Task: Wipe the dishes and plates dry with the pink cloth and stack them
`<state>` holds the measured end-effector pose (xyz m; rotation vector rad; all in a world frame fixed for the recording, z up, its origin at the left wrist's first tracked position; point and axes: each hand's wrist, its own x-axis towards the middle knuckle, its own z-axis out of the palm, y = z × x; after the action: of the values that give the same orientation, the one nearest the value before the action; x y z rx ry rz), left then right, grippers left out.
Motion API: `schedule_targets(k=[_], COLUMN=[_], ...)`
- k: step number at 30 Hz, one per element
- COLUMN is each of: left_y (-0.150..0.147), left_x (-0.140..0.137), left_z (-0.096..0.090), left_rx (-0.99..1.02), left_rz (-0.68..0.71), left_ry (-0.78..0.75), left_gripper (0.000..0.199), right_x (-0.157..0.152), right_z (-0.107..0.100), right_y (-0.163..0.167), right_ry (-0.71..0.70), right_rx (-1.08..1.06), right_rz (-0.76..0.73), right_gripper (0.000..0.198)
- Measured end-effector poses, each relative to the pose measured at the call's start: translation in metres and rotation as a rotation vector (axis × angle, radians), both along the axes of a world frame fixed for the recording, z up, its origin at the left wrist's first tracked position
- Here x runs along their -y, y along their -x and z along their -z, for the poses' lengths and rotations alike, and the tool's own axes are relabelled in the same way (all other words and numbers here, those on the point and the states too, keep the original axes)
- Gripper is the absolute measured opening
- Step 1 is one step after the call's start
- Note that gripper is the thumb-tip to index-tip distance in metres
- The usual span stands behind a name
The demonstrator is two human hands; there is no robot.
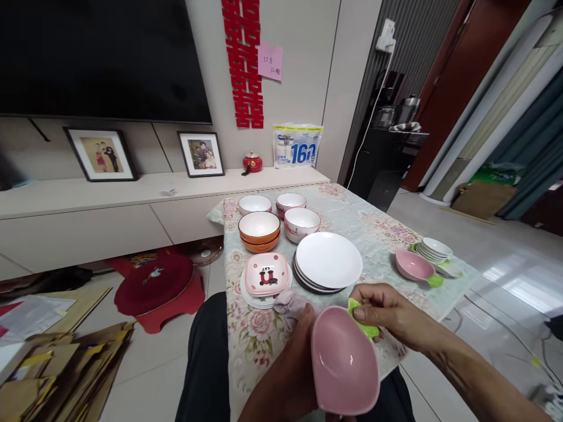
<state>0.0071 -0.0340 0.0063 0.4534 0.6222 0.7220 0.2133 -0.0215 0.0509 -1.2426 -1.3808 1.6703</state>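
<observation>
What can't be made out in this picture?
Head view: most fingers of the left hand, hidden behind the pink bowl.
Head view: part of the cloth, hidden by the left hand.
Head view: the television, cut off by top and left edges.
Head view: the pink note, its writing too small to read.

A table (352, 220) spread with floral cloth (259, 357) bears bowls (259, 225), stacked plates (329, 261) and, at right, a pink dish (413, 265).
</observation>
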Motion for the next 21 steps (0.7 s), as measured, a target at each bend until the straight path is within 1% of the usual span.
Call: schedule_targets(k=[1,2,3,5,7,8,11,14,17,21], left_y=[-0.001,-0.001,-0.002,-0.005,-0.008,-0.009,-0.011,-0.011,-0.011,-0.012], left_x=[-0.002,-0.005,-0.008,-0.013,-0.016,-0.017,-0.015,-0.015,-0.017,-0.017], left_z=[0.001,0.004,0.007,0.015,0.023,0.026,0.032,0.033,0.034,0.037], left_rx=[0.017,0.045,0.066,0.010,-0.093,-0.126,-0.165,-0.176,-0.181,-0.168], left_rz=[0.124,0.192,0.200,0.064,-0.033,-0.055,-0.065,-0.060,-0.059,-0.059], left_ry=[0.029,0.004,-0.028,-0.002,0.029,0.033,0.028,0.035,0.061,0.063], left_gripper=[0.061,0.067,0.065,0.046,0.034,0.032,0.031,0.034,0.034,0.036], right_x=[0.002,0.003,0.004,0.003,-0.002,-0.005,-0.016,-0.025,-0.031,-0.033], right_z=[0.003,0.005,0.007,0.007,0.006,0.006,0.008,0.019,0.033,0.049], right_y=[-0.006,-0.013,-0.022,-0.045,-0.075,-0.092,-0.139,-0.172,-0.191,-0.202], right_ry=[0.024,0.042,0.050,0.019,-0.059,-0.082,-0.120,-0.091,-0.016,0.079], right_rx=[-0.069,-0.123,-0.154,-0.152,-0.109,-0.090,-0.037,0.036,0.095,0.136], right_rz=[0.077,0.169,0.278,0.545,0.810,0.884,1.053,1.203,1.291,1.324], right_gripper=[0.037,0.038,0.038,0.038,0.036,0.034,0.026,0.019,0.015,0.027])
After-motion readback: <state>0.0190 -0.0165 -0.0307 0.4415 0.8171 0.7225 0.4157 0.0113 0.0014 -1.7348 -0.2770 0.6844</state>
